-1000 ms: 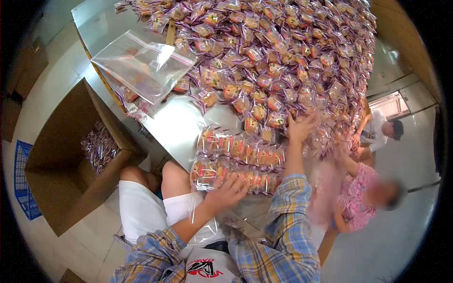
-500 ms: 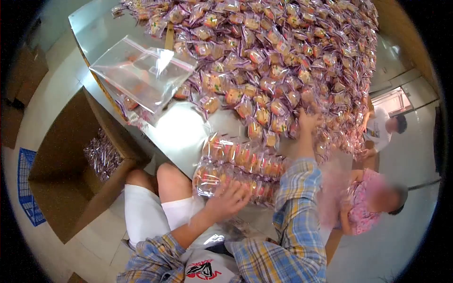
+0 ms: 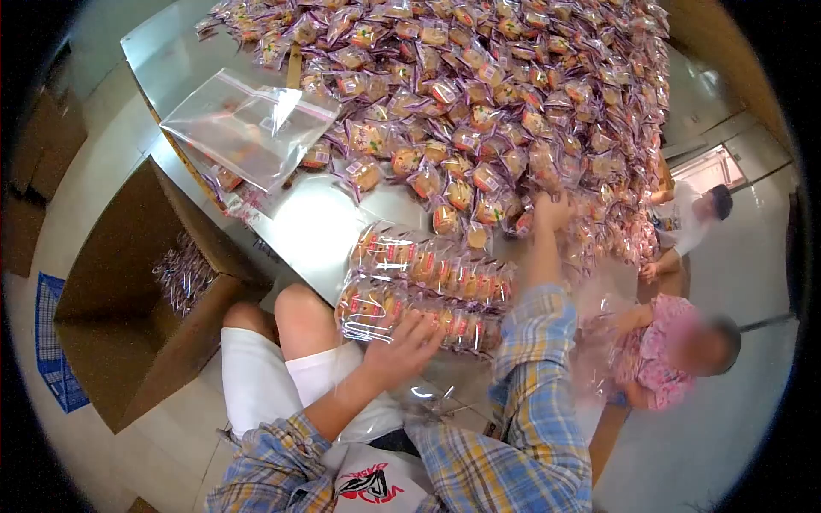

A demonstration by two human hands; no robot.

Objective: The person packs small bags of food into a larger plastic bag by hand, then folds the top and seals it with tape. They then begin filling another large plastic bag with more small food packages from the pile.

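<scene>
My left hand (image 3: 404, 346) lies with its fingers spread on the near row of a clear bag (image 3: 428, 295) that holds two rows of wrapped cakes at the table's front edge. Farther right, my right hand (image 3: 552, 208) reaches to the pile of small wrapped cakes (image 3: 462, 94). Its fingers are bent around a wrapped cake at the pile's near side. An empty clear bag (image 3: 252, 124) lies flat on the table at the left of the pile.
An open cardboard box (image 3: 128, 342) with purple wrapped packets stands at the left, beside a blue crate (image 3: 53, 342). A person in pink (image 3: 654, 355) and a person in white (image 3: 684, 218) are at the right. The metal table (image 3: 312, 231) shows bare near the middle.
The view has shifted slightly, so the pile and bags appear a little farther left. My right hand's fingers have closed more at the pile. My left hand remains on the filled bag.
</scene>
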